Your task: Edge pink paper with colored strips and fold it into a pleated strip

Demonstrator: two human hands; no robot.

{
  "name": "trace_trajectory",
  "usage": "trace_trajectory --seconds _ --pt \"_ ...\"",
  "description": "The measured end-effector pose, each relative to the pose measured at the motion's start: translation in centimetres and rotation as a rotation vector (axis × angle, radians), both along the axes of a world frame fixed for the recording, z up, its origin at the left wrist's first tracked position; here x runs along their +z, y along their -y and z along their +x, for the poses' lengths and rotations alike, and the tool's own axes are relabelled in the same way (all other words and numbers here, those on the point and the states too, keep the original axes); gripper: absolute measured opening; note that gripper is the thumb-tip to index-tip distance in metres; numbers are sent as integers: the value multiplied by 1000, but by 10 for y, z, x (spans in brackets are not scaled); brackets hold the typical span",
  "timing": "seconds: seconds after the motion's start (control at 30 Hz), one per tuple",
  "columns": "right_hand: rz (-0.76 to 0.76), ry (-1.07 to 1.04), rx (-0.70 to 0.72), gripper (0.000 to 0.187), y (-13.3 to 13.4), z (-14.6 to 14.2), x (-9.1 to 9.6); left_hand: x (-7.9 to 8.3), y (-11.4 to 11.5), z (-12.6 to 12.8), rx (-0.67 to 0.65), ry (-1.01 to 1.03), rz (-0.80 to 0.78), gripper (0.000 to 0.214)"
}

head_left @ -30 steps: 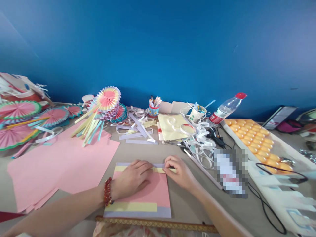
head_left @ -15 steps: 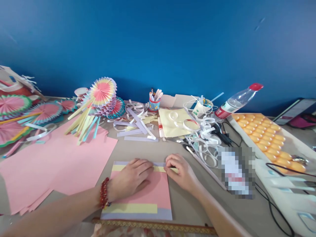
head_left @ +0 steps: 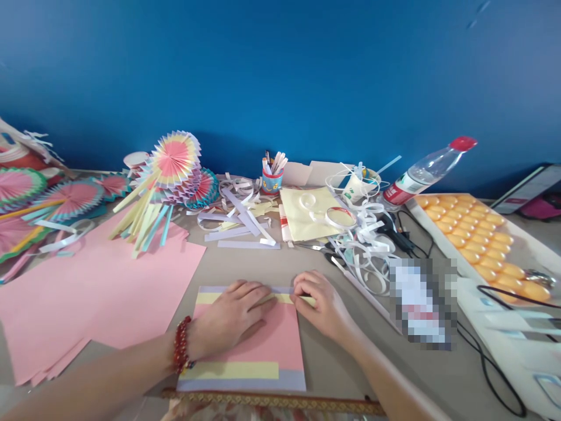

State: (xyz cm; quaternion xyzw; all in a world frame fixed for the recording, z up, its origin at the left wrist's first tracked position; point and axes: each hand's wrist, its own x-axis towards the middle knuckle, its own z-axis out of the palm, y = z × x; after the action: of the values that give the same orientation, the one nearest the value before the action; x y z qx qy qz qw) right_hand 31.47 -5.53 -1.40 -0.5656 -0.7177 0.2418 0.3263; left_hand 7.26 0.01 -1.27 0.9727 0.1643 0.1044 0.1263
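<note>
A pink sheet (head_left: 263,336) lies before me, with lilac bands at its far and near edges and a pale yellow strip (head_left: 232,369) along the near side. Across its far side runs another yellow paper strip (head_left: 208,297). My left hand (head_left: 232,318) rests flat on the sheet and that far strip, fingers stretched out and covering part of both. At the sheet's far right corner my right hand (head_left: 318,304) pinches the strip's right end, which pokes out past the fingers. The exact fingertip contact is hidden.
Pink sheets (head_left: 109,292) are stacked at left, beside folded paper fans (head_left: 175,158). Paper scraps (head_left: 241,216), a pen cup (head_left: 272,181), yellow sheets (head_left: 311,202), scissors (head_left: 326,248), a tape roll (head_left: 340,218), a bottle (head_left: 423,178) and a tray of orange domes (head_left: 473,234) stand behind and right.
The view has shifted slightly. My left hand has slid a little toward the right along the yellow strip; my right hand keeps its pinch at the strip's end.
</note>
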Motion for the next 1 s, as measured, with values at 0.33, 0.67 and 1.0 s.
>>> trace_trajectory --seconds 0.33,0.67,1.0 --pt "-1 -1 7 17 0 0 0 2 2 2 18 -34 41 33" --pt "61 141 -78 17 3 12 0 2 2 2 15 -70 61 36" --pt "36 129 -107 19 3 17 -4 1 2 1 19 -63 87 36"
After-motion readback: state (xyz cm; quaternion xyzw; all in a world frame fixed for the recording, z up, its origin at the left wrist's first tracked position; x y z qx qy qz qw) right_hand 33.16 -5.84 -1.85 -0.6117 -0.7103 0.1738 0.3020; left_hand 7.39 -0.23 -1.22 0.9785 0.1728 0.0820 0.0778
